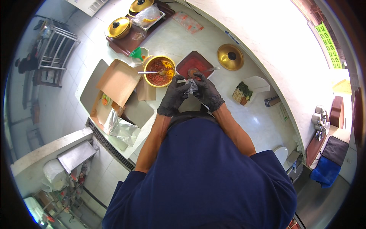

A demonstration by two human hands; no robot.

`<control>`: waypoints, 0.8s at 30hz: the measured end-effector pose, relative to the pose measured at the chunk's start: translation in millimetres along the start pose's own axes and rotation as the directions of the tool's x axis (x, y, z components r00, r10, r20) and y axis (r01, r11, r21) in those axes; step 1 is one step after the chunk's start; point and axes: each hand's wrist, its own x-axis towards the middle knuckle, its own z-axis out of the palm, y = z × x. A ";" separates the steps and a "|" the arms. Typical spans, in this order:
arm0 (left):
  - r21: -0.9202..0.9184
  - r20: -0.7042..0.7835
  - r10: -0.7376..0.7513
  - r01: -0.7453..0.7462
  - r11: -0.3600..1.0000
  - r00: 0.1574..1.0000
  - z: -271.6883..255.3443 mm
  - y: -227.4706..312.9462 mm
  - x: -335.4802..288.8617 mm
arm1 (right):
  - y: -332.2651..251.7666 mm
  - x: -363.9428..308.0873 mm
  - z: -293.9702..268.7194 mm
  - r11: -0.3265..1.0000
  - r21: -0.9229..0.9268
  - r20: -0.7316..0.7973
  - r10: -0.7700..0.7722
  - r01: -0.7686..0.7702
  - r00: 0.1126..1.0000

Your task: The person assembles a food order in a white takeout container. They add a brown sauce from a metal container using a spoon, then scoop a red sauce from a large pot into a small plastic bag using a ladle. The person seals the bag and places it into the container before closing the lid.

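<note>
Both my hands wear black gloves and meet in front of my chest. My left hand [172, 97] and my right hand [209, 94] pinch a small crumpled clear plastic bag [191, 86] between them; what is in it, if anything, I cannot make out. Just beyond the fingers sits a dark square tray [207, 61] of red sauce, with a small round cup and a spoon in it. Left of that stands a golden pot [173, 64] of chopped red and yellow food, a spoon [151, 72] resting across its rim.
An open cardboard box [119, 82] with foil [121, 129] lies at left. Behind it are a green funnel [136, 53] and a brown tray [114, 45] bearing lidded golden pots. A golden lid [230, 57] and an open food carton [256, 84] sit to the right.
</note>
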 end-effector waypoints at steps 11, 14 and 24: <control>0.886 0.060 0.478 -0.268 0.379 0.876 -8.5 5.2 -0.2 | -11.3 3.7 -28.9 0.682 -0.728 -0.131 -0.235 0.067 0.963; 0.922 0.075 0.488 -0.247 0.299 0.870 -3.6 6.2 2.9 | 1.9 0.6 -36.7 0.107 -0.939 0.149 -0.731 0.328 0.666; 0.724 0.009 0.190 -0.138 0.676 0.982 14.7 8.3 3.9 | -1.9 -13.3 -9.2 -0.361 -0.896 0.425 -0.523 0.260 0.739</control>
